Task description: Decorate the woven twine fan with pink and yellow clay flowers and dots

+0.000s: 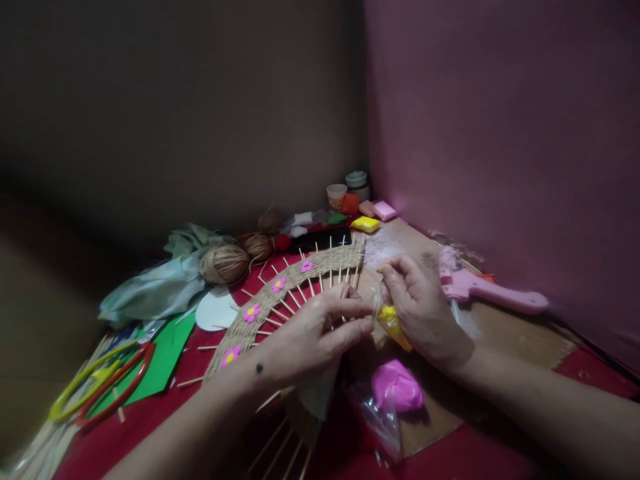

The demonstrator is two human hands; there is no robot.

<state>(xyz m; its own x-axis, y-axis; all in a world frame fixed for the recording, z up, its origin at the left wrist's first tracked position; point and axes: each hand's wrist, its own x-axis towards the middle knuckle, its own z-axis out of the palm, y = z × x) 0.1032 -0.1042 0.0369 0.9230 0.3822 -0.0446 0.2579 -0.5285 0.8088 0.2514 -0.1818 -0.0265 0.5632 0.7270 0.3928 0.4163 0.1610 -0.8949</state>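
My right hand point(423, 317) pinches a small bit of yellow clay point(385, 268) between thumb and forefinger. Below those fingers hangs a clear plastic bag of yellow clay point(391, 321), partly covered by the right hand. The fingertips of my left hand point(320, 327) close on the bag's clear edge. Under the left arm lies a curved woven twine band point(290, 280) with thin sticks through it, carrying several pink clay flowers point(251, 313) with yellow centres. Nearer to me, a lump of pink clay point(397, 387) rests by its clear wrapper.
Twine balls point(225, 263), a white disc point(216, 309), a green sheet point(167, 353) and red-and-yellow-handled scissors point(143, 380) lie left. A pink glue gun point(495, 291) lies right on the brown board point(515, 333). Clay packets point(366, 224) and a paper cup point(337, 197) stand near the wall corner.
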